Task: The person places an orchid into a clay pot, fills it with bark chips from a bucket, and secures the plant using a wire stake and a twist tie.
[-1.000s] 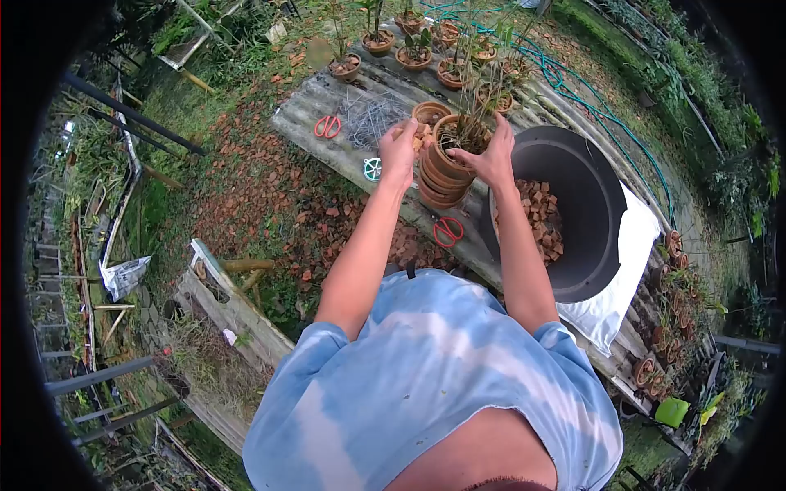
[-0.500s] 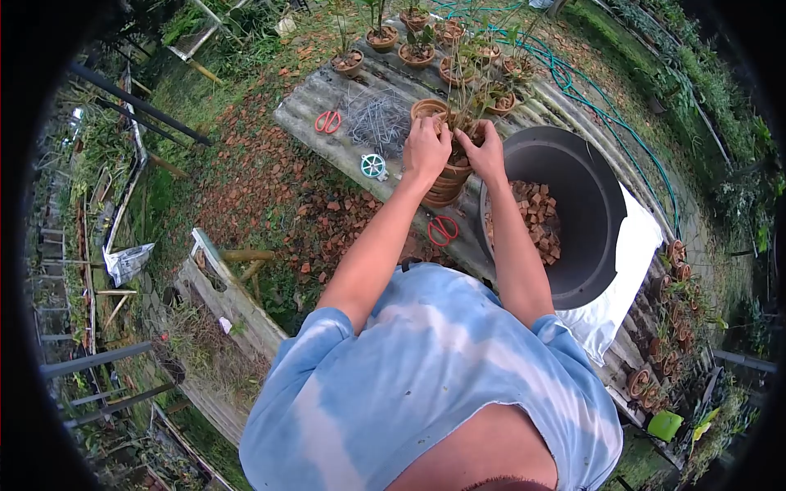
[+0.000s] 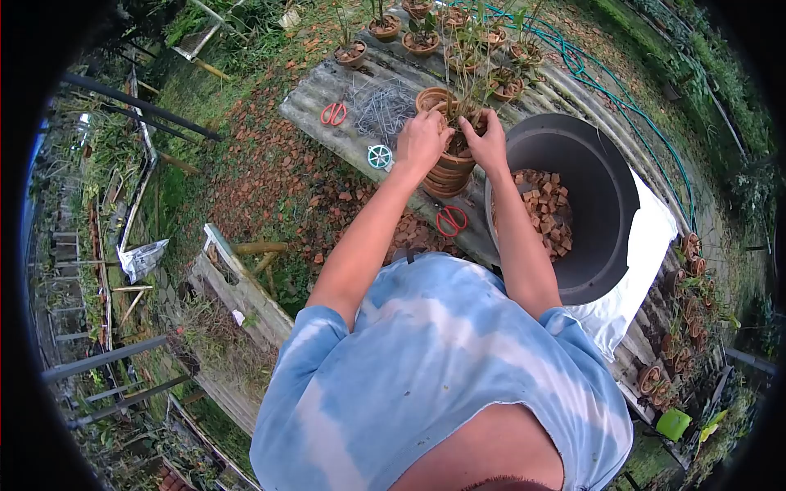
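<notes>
A stack of terracotta pots (image 3: pixel 449 173) stands on a corrugated sheet (image 3: pixel 344 139), and a thin green plant rises from the top pot. My left hand (image 3: pixel 421 143) rests over the left side of the top pot's rim with its fingers curled in. My right hand (image 3: pixel 488 141) is on the right side of the rim, fingers pressed into the pot by the plant's base. What the fingers hold inside the pot is hidden.
A big black tub (image 3: pixel 573 204) with broken brick pieces sits to the right on white cloth. Red scissors (image 3: pixel 450 219) lie near the stack, another pair (image 3: pixel 332 114) beside a wire pile (image 3: pixel 378 106). A green-white spool (image 3: pixel 379 156) lies left. Potted plants (image 3: pixel 385 27) line the back.
Both hands have come together from the pot's sides onto its top, closing in around the plant's base. The view has shifted slightly.
</notes>
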The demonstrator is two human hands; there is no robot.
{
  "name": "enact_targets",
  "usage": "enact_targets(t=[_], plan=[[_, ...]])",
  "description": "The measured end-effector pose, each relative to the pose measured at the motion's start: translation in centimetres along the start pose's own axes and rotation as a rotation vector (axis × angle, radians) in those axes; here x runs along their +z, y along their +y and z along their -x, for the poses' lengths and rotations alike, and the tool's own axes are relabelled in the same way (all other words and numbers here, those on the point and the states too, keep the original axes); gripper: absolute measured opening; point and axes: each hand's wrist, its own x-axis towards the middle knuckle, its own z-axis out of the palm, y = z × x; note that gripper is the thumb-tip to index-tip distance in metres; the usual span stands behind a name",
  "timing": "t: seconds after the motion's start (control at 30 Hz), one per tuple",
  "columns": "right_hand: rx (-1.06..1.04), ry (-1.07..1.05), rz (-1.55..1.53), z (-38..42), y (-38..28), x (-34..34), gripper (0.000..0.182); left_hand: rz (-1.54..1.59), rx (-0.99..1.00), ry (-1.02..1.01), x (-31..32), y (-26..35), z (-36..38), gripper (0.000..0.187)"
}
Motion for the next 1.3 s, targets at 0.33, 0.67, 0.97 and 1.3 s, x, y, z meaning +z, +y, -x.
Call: enact_targets(t=[0.33,0.67,0.97,1.3], plan=[[0.004,0.031,-0.001,0.3,0.1,0.3,0.039,0.157,0.133,-0.236,-1.3,-2.1,-0.4,0.050],[-0.035,0.074,0.004,0.4,0.5,0.7,0.038,0.245,0.035,-0.267,-2.1,-3.3,-1.3,0.051],[-0.019,0.078,0.013,0.7,-0.3,0.4,0.037,0.192,-0.049,-0.026,-1.1,-3.7,-1.6,0.043],[0.013,0.077,0.029,0.8,-0.3,0.3,0.037,0.322,-0.153,0.112,-1.4,-3.3,-2.7,0.025]])
